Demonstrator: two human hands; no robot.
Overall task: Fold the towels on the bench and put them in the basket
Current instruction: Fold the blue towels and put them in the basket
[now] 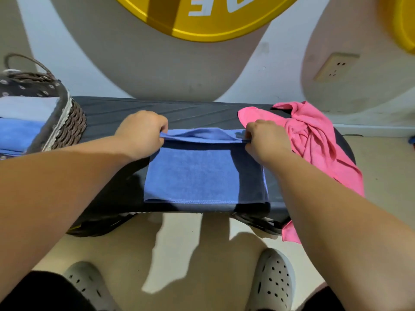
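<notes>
Pinching the far corners of the blue terry towel (202, 173), centre frame on the dark padded bench (190, 113), are the left hand (143, 133) and right hand (262, 140). I'd pull both evenly and match edges before flattening.

An indoor room with a commercial look, perhaps a gym or studio rather than a home. The white wall painted with large grey rounded shapes (157, 70) carries a big round yellow sign with white letters (202, 23), cut off at the top edge, and a cream wall socket (335, 67) sits to the right. The smooth pale beige floor (179, 254) is bare. A long black padded desk with a grooved top (134, 113) bears a dark woven wicker basket (69, 124)
</notes>
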